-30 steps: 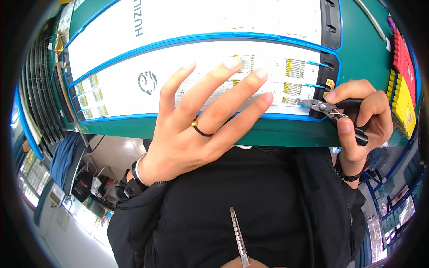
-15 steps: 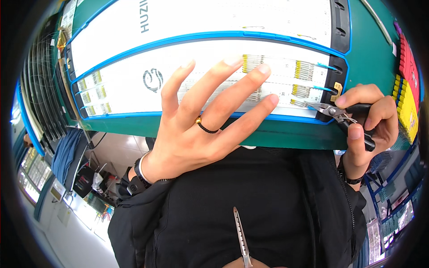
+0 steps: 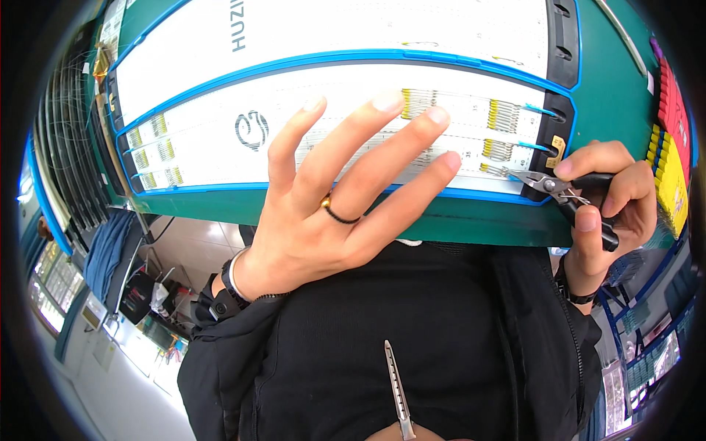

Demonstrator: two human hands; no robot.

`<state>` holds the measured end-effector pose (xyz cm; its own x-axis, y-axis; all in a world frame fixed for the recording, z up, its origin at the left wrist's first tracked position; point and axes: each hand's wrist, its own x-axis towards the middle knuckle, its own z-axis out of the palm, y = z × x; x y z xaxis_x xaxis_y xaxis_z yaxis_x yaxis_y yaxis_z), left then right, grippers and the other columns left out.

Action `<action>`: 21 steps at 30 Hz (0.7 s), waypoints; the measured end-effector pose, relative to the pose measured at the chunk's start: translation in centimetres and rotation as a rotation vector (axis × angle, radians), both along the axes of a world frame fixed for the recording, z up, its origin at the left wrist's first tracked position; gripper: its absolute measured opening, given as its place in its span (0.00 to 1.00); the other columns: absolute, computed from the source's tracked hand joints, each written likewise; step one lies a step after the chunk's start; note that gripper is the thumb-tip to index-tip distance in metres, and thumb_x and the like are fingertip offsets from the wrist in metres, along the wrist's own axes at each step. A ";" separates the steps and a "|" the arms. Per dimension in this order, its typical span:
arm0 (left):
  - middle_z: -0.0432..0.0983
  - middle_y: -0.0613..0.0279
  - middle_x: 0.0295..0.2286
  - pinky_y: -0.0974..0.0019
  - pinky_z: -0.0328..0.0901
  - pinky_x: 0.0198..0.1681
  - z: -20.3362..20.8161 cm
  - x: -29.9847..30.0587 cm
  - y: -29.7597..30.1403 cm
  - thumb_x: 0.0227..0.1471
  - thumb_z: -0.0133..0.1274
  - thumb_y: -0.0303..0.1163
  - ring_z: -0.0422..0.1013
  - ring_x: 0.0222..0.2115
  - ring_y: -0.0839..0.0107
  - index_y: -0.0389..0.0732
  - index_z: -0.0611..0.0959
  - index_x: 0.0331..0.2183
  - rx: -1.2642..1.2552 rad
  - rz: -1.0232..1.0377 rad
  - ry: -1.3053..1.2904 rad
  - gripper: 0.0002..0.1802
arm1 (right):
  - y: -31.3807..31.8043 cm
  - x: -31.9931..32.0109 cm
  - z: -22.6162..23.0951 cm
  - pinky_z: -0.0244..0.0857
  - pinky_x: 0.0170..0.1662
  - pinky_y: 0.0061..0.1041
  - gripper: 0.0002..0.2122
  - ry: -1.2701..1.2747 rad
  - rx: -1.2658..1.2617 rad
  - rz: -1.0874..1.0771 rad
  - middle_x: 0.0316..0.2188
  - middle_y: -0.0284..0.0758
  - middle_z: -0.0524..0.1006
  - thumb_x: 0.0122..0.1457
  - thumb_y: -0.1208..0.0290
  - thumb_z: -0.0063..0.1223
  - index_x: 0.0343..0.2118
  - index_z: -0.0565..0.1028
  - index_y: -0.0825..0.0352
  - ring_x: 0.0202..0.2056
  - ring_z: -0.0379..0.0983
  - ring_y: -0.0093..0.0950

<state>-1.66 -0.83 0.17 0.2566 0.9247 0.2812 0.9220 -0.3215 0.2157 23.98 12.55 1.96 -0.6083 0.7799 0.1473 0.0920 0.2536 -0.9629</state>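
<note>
A long white case with blue edges lies opened on the green table, with short rows of small hooks with yellowish ends near both of its ends. My left hand is spread over the near half, fingers apart, holding nothing and covering part of the rows. My right hand grips black-handled nippers at the near right corner. Their jaws reach over the end of the nearest row of hooks; whether they pinch anything is too small to tell. Blue cords run into slots in the black end strip.
The case's other half lies beyond. Red packs and yellow packs line the table's right side, near a thin rod. Dark strands hang at the left. A metal clip sits low in front of my black jacket.
Very little differs: the nippers and my right hand appear a few pixels lower and further right, and my left hand stays spread over the case.
</note>
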 end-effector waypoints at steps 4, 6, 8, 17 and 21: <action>0.67 0.60 0.56 0.50 0.52 0.65 -0.6 -0.6 -0.4 0.39 0.68 0.59 0.54 0.62 0.56 0.58 0.69 0.55 0.065 -0.021 -0.090 0.43 | 0.1 0.1 -0.1 0.71 0.39 0.22 0.15 0.007 0.005 0.015 0.33 0.51 0.80 0.53 0.72 0.62 0.29 0.62 0.62 0.33 0.77 0.29; 0.66 0.59 0.56 0.51 0.52 0.65 -0.9 -0.8 -0.4 0.38 0.68 0.60 0.53 0.62 0.55 0.59 0.69 0.55 0.124 -0.029 -0.114 0.44 | 0.1 0.1 0.0 0.71 0.39 0.22 0.15 0.002 0.007 0.014 0.33 0.51 0.80 0.53 0.71 0.63 0.29 0.62 0.61 0.33 0.77 0.30; 0.67 0.61 0.56 0.51 0.51 0.65 -0.7 -0.9 -0.2 0.38 0.68 0.61 0.53 0.62 0.56 0.60 0.73 0.51 0.142 -0.032 -0.091 0.40 | 0.0 0.2 0.1 0.71 0.39 0.23 0.15 -0.006 0.008 0.010 0.33 0.51 0.80 0.53 0.71 0.63 0.29 0.62 0.61 0.34 0.77 0.30; 0.72 0.76 0.52 0.49 0.47 0.66 -0.1 -0.1 -0.4 0.39 0.64 0.61 0.57 0.60 0.60 0.65 0.85 0.44 0.056 0.028 -0.032 0.27 | -0.2 0.0 0.1 0.71 0.39 0.23 0.16 0.002 -0.013 -0.011 0.33 0.50 0.80 0.52 0.70 0.63 0.28 0.62 0.61 0.33 0.77 0.29; 0.72 0.79 0.54 0.47 0.48 0.65 -0.2 0.3 0.2 0.42 0.63 0.58 0.59 0.59 0.62 0.64 0.84 0.46 0.000 0.007 -0.021 0.27 | 0.1 0.1 -0.1 0.71 0.37 0.23 0.16 -0.001 0.036 0.034 0.33 0.50 0.80 0.51 0.71 0.64 0.28 0.62 0.62 0.33 0.77 0.29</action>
